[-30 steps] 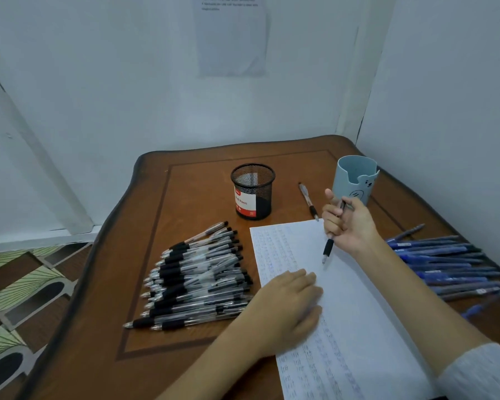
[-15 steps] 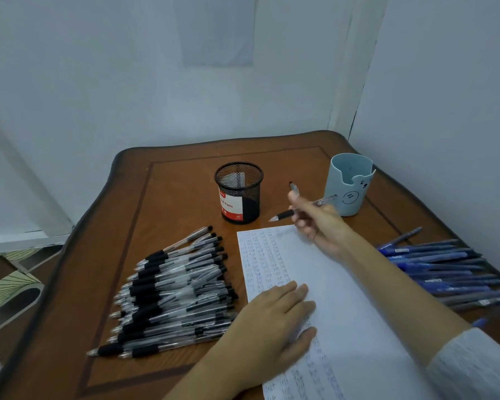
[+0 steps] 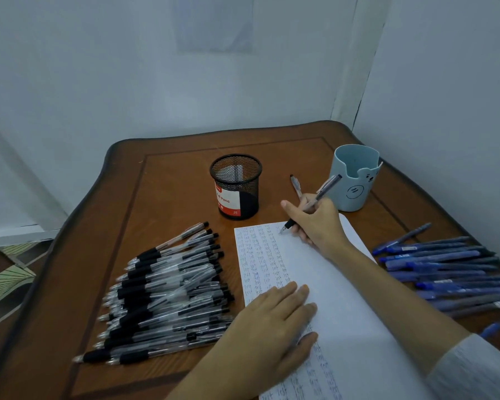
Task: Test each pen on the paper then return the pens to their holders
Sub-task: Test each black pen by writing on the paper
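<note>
My right hand (image 3: 318,223) grips a black-grip pen (image 3: 324,190) in a writing hold, its tip touching the top of the white paper (image 3: 341,290). The paper's left part carries columns of small written marks. My left hand (image 3: 274,327) lies flat on the paper's left side with fingers straight. A pile of several black pens (image 3: 168,293) lies left of the paper. Several blue pens (image 3: 445,269) lie to its right. The black mesh holder (image 3: 236,186) and the pale blue cup holder (image 3: 355,177) stand behind the paper. One more black pen (image 3: 295,184) lies between them.
The wooden table (image 3: 162,192) sits in a corner, with white walls behind and to the right. Its left edge drops to a patterned floor (image 3: 3,278). The blue pens lie close to the table's right edge.
My right hand turned the pen from pointing left above the table down into a writing hold and set its tip on the paper. My left hand stayed on the sheet.
</note>
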Demonstrator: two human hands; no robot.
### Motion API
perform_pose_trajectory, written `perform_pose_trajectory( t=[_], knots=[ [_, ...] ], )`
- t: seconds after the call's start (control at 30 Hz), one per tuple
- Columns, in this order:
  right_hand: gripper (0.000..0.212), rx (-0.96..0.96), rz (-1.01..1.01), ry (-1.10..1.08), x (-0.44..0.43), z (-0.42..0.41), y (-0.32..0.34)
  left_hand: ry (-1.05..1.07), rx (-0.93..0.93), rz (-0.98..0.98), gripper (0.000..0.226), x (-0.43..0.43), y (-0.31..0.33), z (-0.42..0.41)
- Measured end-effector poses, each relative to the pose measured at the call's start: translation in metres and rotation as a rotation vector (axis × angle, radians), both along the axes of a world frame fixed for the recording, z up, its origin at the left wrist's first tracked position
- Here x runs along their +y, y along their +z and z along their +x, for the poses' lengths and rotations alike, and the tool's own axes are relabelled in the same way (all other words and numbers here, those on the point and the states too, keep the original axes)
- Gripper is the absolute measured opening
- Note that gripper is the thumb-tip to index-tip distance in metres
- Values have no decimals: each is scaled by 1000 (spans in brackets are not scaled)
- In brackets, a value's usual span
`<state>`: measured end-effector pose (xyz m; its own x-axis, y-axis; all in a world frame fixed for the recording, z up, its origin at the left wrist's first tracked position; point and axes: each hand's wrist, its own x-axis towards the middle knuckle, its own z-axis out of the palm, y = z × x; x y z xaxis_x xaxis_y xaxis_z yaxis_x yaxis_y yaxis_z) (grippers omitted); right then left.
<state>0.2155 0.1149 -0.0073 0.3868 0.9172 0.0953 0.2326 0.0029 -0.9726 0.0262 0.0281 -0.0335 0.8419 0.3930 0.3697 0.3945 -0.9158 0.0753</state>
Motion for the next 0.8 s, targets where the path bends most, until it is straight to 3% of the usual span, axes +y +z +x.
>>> perform_pose_trajectory(
  t=[0.23,0.8],
  knots=[
    [35,-70,36,0,0,-2,-4,8,25,6,39,0,2,1],
    [40,-33,28,12,1,-2,-3,24,66,29,40,0,1,3]
  ],
)
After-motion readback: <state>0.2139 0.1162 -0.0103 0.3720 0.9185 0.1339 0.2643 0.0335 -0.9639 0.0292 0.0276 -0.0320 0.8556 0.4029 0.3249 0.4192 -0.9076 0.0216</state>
